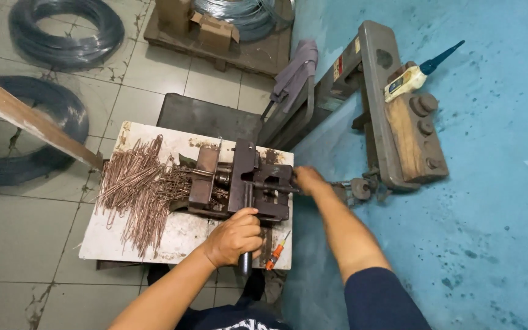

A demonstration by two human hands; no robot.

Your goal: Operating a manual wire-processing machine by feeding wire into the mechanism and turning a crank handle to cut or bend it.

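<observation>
— What's underfoot here?

— Pale square floor tiles (25,244) with dark, cracked grout on the left, and a worn blue painted concrete floor (496,232), speckled with dark spots, on the right.

— What stands farther back?

— Two dark coils of black wire (65,30) lie on the tiles, and a low wooden pallet (239,58) carries a brown cardboard box (216,32) beside a coil of shiny silver wire (245,15).

— Light?

— Even, soft, without hard shadows.
</observation>
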